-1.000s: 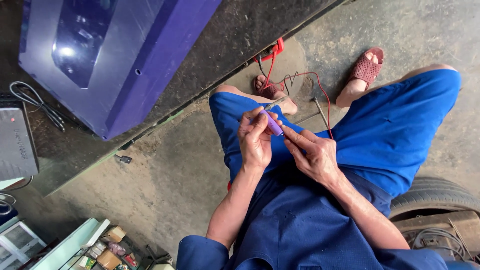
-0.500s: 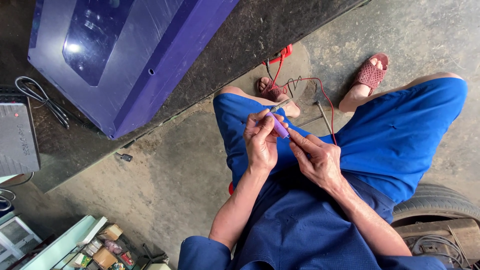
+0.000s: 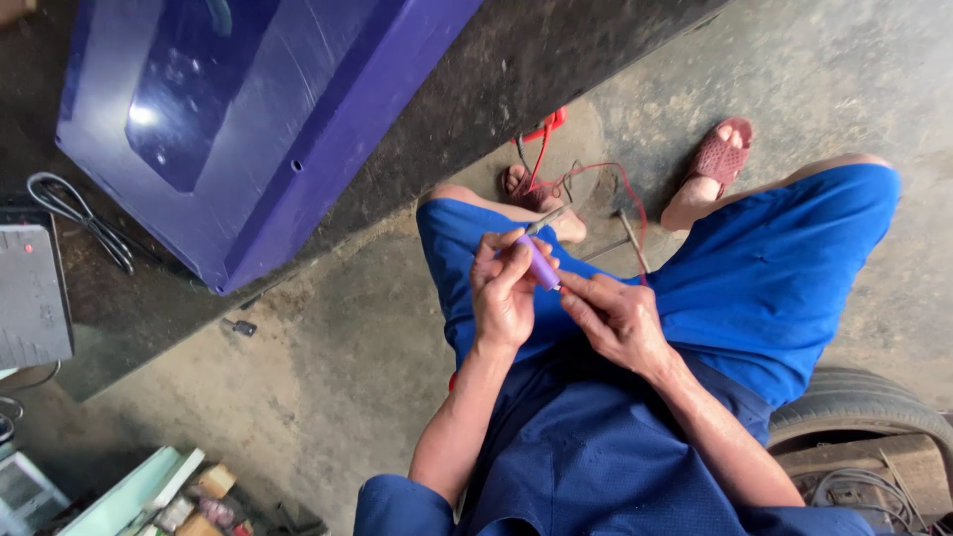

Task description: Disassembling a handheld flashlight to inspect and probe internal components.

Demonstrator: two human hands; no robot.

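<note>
Seated, looking down at my lap over blue cloth shorts (image 3: pixel 784 288). My left hand (image 3: pixel 504 293) is curled shut around a small purple plastic-handled tool (image 3: pixel 539 262), thumb and fingers wrapped on the handle; its thin grey metal tip (image 3: pixel 545 220) sticks out past my fingers toward my left foot. My right hand (image 3: pixel 617 320) meets it from the other side, fingers pressed together, thumb and forefinger pinching the near end of the purple handle. The tool sits above my left thigh, clear of the floor, between both hands. On the rough grey concrete floor (image 3: pixel 328 377) near my feet: a thin red wire (image 3: pixel 596 179) looped between my two reddish-brown slippers (image 3: pixel 720 156), and slender metal rods (image 3: pixel 630 241) lying just beside the wire. At the upper left corner of the floor stands a large glossy purple panel (image 3: pixel 248 129), tilted, with a black coiled cable (image 3: pixel 84 218) and a flat grey device (image 3: pixel 32 298) at the left edge. A black rubber tyre (image 3: pixel 854 407) lies at the right edge beside my right thigh. Small boxes and clutter (image 3: pixel 189 491) sit at the lower left corner; contents too small to tell.
</note>
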